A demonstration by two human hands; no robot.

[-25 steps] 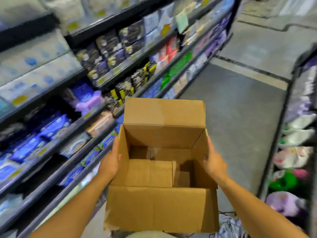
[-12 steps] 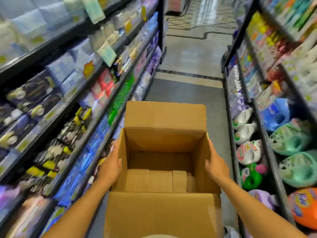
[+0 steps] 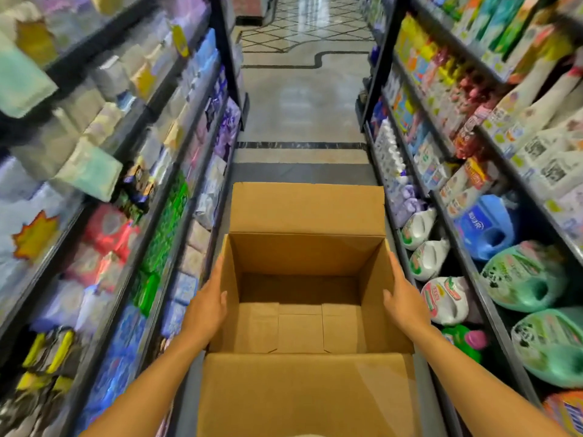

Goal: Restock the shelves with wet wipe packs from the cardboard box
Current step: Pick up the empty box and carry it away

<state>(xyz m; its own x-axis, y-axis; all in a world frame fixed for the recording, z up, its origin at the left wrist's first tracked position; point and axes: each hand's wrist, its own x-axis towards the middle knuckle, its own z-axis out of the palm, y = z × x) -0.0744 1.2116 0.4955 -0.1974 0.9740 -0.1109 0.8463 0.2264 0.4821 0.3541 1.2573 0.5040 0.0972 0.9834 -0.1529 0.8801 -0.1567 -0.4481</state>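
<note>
An open brown cardboard box [image 3: 306, 212] is held in front of me, flaps out, with nothing inside but its bare bottom flaps. My left hand [image 3: 206, 305] grips the box's left wall with the thumb over the rim. On the opposite wall, my right hand [image 3: 403, 302] grips the same way. No wet wipe pack lies in the box. The left shelves [image 3: 176, 171] carry blurred soft packs in white, blue, red and green.
I face down a narrow aisle with grey floor [image 3: 303, 171] that turns to tiled floor beyond. The right shelves [image 3: 492, 288] hold detergent jugs [image 3: 523, 275], bottles and boxed goods. Both shelf runs stand close to the box's sides.
The view has swung right from the left shelves to straight down the aisle. Both hands have kept their grip on the box.
</note>
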